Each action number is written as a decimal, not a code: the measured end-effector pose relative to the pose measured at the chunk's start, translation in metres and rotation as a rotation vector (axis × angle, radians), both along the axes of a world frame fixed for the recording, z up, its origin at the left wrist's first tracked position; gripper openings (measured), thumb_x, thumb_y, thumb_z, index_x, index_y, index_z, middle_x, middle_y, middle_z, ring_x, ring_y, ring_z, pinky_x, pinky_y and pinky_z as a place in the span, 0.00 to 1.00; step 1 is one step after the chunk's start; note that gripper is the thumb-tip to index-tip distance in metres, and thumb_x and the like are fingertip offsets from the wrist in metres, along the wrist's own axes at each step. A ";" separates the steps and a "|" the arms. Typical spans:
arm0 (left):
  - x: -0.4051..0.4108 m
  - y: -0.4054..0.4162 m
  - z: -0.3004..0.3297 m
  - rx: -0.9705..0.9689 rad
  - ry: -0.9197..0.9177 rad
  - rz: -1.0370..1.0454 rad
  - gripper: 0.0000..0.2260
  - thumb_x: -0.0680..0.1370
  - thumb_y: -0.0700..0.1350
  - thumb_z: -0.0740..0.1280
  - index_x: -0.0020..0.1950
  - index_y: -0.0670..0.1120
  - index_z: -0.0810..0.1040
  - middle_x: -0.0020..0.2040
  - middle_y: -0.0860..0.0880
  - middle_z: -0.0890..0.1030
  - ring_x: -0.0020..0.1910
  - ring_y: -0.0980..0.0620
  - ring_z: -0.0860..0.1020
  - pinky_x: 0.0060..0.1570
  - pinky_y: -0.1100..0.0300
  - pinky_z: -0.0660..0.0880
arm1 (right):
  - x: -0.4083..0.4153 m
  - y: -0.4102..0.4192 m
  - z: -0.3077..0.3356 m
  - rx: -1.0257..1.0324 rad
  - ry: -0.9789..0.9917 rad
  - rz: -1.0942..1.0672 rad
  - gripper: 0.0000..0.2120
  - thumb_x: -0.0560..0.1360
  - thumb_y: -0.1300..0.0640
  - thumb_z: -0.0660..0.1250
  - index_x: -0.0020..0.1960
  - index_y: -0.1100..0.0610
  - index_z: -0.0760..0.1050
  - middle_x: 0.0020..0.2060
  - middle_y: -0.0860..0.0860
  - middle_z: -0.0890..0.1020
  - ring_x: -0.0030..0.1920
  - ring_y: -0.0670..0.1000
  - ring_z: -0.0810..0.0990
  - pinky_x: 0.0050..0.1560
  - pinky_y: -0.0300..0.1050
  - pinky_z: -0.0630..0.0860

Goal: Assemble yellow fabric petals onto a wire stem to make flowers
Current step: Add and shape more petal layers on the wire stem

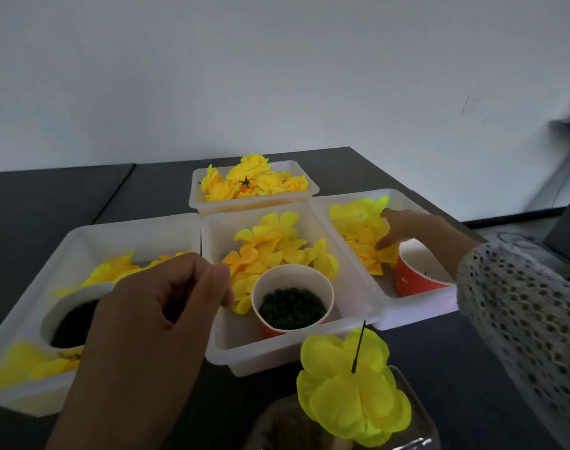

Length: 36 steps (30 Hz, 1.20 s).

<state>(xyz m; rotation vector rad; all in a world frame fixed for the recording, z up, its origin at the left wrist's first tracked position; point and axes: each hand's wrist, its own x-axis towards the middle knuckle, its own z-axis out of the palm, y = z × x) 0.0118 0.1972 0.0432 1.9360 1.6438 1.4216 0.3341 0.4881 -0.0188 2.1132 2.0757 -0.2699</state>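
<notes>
Your left hand [153,323] is raised in the foreground over the left tray [33,277] and the front edge of the middle tray [348,280]. Its fingers are curled inward, with the thumb tip pressed against the side of the index finger. A thin dark line, possibly a wire, shows just above the knuckles; you cannot tell whether the pinch holds it.

Your right hand [403,230] reaches into the right tray [420,306]. Its fingers are extended and slightly spread, with the fingertips [382,245] resting on the loose yellow petals [358,228] heaped there. No petal is visibly pinched. The sleeve [520,306] is a spotted knit.

A partly built flower [352,388] lies at the front centre: stacked yellow petal layers with a black wire stem [358,349] standing up through the middle. It rests on a clear plastic bag [416,414] near the table edge, apart from both hands.

The middle tray contains more petals [277,245] and a red paper cup [291,300] filled with small dark green rings. The left tray contains petals and a cup [69,316] of dark material. A second red cup [420,271] stands in the right tray, just beside your right wrist. The rear tray [254,199] holds finished yellow flowers [254,180].
</notes>
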 end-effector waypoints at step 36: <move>0.069 -0.039 -0.005 -0.260 -0.447 -0.311 0.24 0.67 0.57 0.68 0.62 0.51 0.76 0.50 0.55 0.84 0.49 0.59 0.82 0.38 0.70 0.76 | -0.063 -0.263 0.124 -0.022 1.091 0.324 0.06 0.73 0.53 0.72 0.41 0.54 0.79 0.36 0.58 0.72 0.35 0.59 0.66 0.41 0.51 0.65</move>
